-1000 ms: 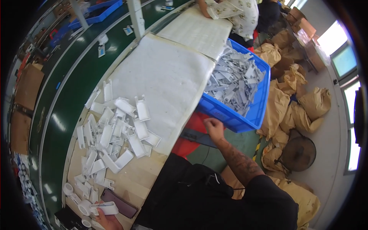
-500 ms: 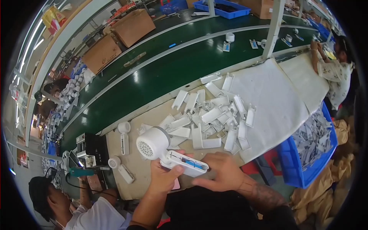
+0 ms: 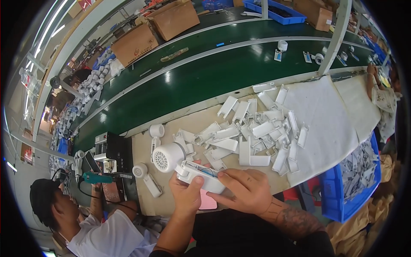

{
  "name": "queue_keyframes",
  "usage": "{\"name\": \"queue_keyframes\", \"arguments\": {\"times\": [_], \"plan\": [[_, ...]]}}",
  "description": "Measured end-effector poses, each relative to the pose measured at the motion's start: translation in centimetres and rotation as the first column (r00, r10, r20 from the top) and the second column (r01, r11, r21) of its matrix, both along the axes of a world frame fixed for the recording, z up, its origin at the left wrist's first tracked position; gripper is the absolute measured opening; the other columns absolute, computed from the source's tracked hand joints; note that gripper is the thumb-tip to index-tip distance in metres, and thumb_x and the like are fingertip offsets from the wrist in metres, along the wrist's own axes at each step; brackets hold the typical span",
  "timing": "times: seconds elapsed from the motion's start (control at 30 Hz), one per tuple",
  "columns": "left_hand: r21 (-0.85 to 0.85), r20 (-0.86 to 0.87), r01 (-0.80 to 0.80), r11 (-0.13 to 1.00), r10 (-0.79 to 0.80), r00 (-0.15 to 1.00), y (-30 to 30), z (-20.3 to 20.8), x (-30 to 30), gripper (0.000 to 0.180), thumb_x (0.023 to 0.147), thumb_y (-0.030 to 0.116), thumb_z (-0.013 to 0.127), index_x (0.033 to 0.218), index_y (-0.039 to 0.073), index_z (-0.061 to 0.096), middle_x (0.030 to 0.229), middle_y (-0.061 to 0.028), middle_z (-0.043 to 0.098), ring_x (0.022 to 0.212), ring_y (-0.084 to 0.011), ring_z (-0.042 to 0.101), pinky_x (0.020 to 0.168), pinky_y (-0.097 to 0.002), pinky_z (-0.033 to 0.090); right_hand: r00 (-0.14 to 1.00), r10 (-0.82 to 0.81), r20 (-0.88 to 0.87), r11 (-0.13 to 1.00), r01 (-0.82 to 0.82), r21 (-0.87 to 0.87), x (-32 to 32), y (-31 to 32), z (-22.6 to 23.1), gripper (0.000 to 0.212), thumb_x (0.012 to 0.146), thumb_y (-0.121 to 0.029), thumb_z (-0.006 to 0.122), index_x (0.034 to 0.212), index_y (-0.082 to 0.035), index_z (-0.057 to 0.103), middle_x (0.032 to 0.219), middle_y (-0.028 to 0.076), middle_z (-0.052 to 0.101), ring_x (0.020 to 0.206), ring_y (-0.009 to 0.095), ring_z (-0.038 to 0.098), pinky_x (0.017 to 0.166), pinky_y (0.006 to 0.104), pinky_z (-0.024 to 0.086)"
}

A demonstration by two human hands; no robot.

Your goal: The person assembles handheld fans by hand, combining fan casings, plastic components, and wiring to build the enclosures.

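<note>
A white handheld fan with a round grille head is held over the near edge of the bench, its head pointing left. The handle lies open on top, and a bit of blue and thin wire shows inside. My left hand grips the handle near the neck, thumb along its near side. At the handle's far right end, my right hand closes on it, index finger on the open top and thumb below. Beyond both hands lies a loose pile of white plastic handle covers. A pink flat object lies below the handle.
Two more white fans, one nearer and one farther, lie left of my hands. A green conveyor belt runs behind the bench. At right stands a blue bin of grey-white parts. A co-worker at left holds a teal power tool.
My view has swung left, shifting the scene rightward. The fan's handle has turned so its side faces me more, and my right fingers have come onto its open top.
</note>
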State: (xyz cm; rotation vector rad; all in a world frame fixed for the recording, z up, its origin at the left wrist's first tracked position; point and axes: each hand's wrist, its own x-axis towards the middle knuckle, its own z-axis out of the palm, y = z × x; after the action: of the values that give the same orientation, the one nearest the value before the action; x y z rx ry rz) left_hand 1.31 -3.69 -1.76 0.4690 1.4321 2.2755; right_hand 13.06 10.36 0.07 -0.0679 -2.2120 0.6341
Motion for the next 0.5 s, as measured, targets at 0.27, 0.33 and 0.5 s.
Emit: {"name": "queue_keyframes", "arguments": {"times": [0.27, 0.33, 0.5], "plan": [[0.015, -0.050, 0.029, 0.999, -0.028, 0.998, 0.1, 1.0, 0.5, 0.051, 0.079, 0.013, 0.083, 0.118, -0.010, 0.059, 0.106, -0.0162, 0.070, 0.100, -0.0290, 0.071, 0.090, -0.0413, 0.057, 0.998, -0.020, -0.064, 0.998, 0.024, 0.063, 0.1, 0.2, 1.2, 0.046, 0.068, -0.027, 0.089, 0.102, -0.003, 0.068, 0.096, 0.007, 0.069, 0.073, 0.021, 0.069, 0.064, 0.0313, 0.058], [0.008, -0.062, -0.074, 0.997, 0.074, 0.995, 0.2, 0.8, 0.3, 0.053, 0.078, 0.015, 0.084, 0.118, -0.010, 0.059, 0.106, -0.0164, 0.069, 0.102, -0.0289, 0.070, 0.090, -0.0409, 0.057, 0.995, -0.052, -0.086, 0.992, 0.061, 0.106, -0.2, 0.3, 1.7, 0.043, 0.069, -0.021, 0.086, 0.103, -0.002, 0.068, 0.096, 0.009, 0.070, 0.077, 0.022, 0.070, 0.065, 0.0319, 0.059], [0.019, -0.096, -0.058, 0.998, 0.060, 0.994, 0.4, 0.8, 0.7, 0.058, 0.079, 0.023, 0.086, 0.120, -0.006, 0.057, 0.110, -0.0156, 0.067, 0.102, -0.0292, 0.069, 0.090, -0.0423, 0.057, 0.994, -0.013, -0.105, 0.990, 0.028, 0.141, 0.3, 0.4, 0.6, 0.034, 0.079, -0.022, 0.077, 0.105, -0.002, 0.070, 0.103, 0.009, 0.070, 0.086, 0.021, 0.069, 0.068, 0.0316, 0.057]]}}
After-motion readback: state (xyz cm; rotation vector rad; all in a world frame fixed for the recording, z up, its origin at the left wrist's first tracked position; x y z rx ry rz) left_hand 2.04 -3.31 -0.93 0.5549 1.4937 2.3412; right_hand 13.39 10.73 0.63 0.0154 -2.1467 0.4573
